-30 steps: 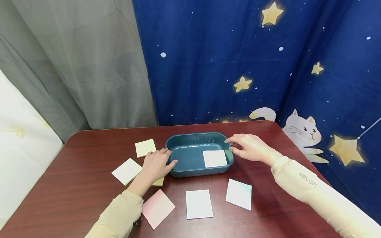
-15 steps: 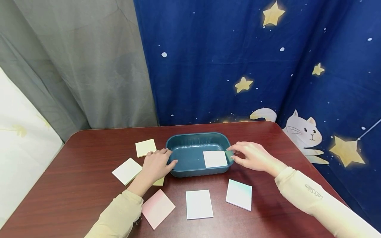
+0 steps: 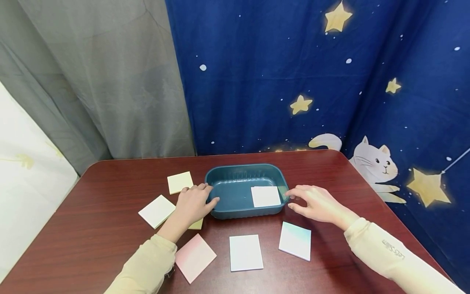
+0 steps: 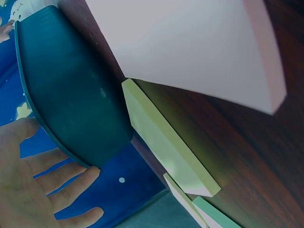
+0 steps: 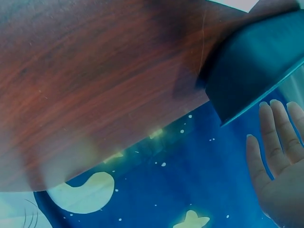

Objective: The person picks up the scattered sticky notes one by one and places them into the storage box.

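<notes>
A dark teal plastic tub (image 3: 235, 214) stands at the middle of the table. Inside its right end lies a white note pad (image 3: 266, 197); something greenish shows beside it against the wall. My left hand (image 3: 192, 204) rests at the tub's left end, and in the left wrist view its extended fingers (image 4: 78, 185) touch the rim. At the right end is my right hand (image 3: 317, 204), fingers loosely bent and holding nothing. The right wrist view has its straight fingertips (image 5: 264, 105) near the rim; whether they touch it, I cannot tell.
Around the tub lie a pale yellow pad (image 3: 180, 182), a cream pad (image 3: 157, 211), a pink pad (image 3: 195, 258), a white pad (image 3: 246, 252) and a white-and-blue pad (image 3: 295, 241). My left arm partly covers a yellow pad (image 3: 197, 224). Curtains (image 3: 257, 81) hang behind the table.
My right hand has moved toward me and slightly right, from above the tub's right rim to just beside it. The left hand, tub and pads have stayed in place.
</notes>
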Available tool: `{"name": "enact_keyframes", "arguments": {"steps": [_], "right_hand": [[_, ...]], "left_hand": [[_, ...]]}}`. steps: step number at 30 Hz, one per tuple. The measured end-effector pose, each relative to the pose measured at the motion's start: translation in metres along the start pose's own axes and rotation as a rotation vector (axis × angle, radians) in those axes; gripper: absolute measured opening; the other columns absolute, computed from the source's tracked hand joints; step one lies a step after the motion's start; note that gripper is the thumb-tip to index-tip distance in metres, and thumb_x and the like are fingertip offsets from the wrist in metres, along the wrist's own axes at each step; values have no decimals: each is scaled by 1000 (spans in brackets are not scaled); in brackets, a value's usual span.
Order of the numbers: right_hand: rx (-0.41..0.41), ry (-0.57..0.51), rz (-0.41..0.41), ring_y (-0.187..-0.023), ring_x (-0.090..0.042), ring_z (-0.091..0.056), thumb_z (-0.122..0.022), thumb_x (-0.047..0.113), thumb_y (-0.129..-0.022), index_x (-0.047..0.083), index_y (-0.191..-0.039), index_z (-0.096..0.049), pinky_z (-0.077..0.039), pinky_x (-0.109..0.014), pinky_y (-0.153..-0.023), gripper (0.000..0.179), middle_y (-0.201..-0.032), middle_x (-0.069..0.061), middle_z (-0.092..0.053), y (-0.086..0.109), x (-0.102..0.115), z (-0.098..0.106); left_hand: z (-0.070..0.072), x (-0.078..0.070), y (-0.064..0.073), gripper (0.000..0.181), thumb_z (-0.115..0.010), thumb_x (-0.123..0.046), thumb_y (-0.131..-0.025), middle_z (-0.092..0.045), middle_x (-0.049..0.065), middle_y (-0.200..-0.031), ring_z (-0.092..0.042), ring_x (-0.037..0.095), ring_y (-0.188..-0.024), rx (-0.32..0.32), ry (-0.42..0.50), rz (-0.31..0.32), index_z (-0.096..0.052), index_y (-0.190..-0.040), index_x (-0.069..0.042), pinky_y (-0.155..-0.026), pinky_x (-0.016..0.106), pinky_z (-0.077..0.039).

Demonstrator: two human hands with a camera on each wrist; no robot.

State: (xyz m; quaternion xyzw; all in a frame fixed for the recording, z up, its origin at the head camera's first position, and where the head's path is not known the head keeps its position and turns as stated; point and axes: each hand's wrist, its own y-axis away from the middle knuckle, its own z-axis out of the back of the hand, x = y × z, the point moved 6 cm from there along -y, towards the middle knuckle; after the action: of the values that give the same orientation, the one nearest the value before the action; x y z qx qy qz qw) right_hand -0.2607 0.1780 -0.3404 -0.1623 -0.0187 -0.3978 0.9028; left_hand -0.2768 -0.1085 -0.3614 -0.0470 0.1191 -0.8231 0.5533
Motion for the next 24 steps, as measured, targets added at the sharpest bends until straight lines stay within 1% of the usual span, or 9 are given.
{"name": "enact_keyframes", "arguments": {"steps": [4, 7, 10, 15, 20, 24], "right_hand": [[14, -11, 0, -74, -7, -54, -64, 29, -79, 18, -103, -63, -43, -26, -60, 26, -83, 9, -56, 5, 0, -3], [10, -16, 10, -73, -9, -55, -64, 28, -79, 16, -103, -63, -43, -27, -60, 27, -84, 8, -58, 8, 0, -6], [5, -18, 22, -73, -9, -55, -65, 29, -78, 16, -103, -63, -43, -27, -59, 28, -84, 7, -58, 11, 0, -10], [17, -25, 9, -77, -9, -56, -64, 33, -79, 16, -106, -62, -44, -28, -61, 32, -86, 7, -59, 15, 0, -16], [2, -25, -2, -79, -8, -56, -63, 36, -79, 17, -106, -61, -45, -28, -61, 33, -87, 7, -59, 18, 0, -16], [11, -36, -4, -79, -8, -56, -63, 36, -79, 17, -105, -61, -45, -28, -62, 33, -88, 7, -59, 21, 0, -18]], "left_hand": [[0, 0, 0, 44, -55, -41, -82, -57, 12, -111, -55, 29, -94, 0, 1, 1, -60, -110, -6, -75, 48, -41], [0, 1, 0, 44, -55, -41, -82, -57, 12, -110, -55, 29, -94, -4, 2, 1, -61, -109, -6, -75, 48, -41], [0, 1, 0, 45, -55, -42, -82, -57, 12, -110, -55, 29, -94, -6, 2, 1, -61, -110, -6, -75, 48, -41], [0, 1, 0, 46, -55, -43, -82, -57, 12, -111, -55, 28, -94, 0, 0, 2, -60, -110, -7, -76, 48, -41], [0, 1, 0, 46, -54, -43, -83, -57, 11, -111, -55, 28, -95, 2, 4, 3, -60, -110, -7, -76, 48, -40], [0, 1, 0, 46, -55, -43, -83, -57, 11, -111, -56, 28, -95, 2, 5, 4, -60, -110, -6, -76, 48, -40]]}}
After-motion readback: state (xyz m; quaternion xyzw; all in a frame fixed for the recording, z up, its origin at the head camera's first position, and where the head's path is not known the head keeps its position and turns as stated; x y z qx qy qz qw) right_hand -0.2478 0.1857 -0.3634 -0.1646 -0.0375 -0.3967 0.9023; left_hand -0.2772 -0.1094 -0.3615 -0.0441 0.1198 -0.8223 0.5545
